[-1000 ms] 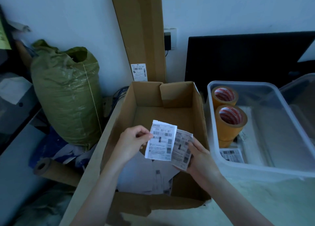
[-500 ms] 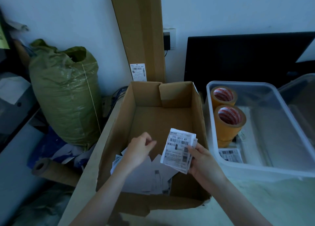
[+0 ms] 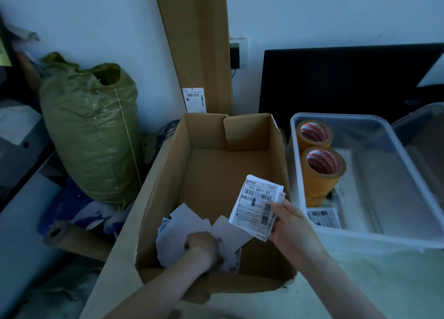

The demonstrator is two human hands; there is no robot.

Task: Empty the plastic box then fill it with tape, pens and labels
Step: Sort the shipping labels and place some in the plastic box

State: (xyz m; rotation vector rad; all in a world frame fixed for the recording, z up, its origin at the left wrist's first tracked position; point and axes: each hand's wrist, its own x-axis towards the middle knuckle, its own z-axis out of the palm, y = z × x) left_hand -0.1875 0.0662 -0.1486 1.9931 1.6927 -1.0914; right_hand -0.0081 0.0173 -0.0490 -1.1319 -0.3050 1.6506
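Labels [image 3: 258, 207] pinched in right hand [image 3: 292, 225] fingers at 3 o'clock over cardboard box [image 3: 211, 174]. Left hand [image 3: 203, 246] fingers curled on loose papers [image 3: 189, 225] inside. Plastic box [image 3: 394, 181] right, holding tape rolls [image 3: 322, 167].

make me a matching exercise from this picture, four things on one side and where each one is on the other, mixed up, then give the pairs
Things:
1. stack of labels
2. tape rolls
3. loose papers
4. green sack

Places:
A. on the floor, left of the cardboard box
B. held in the right hand
C. inside the plastic box, at its left end
D. in the cardboard box, under the left hand

Pairs: 1-B, 2-C, 3-D, 4-A
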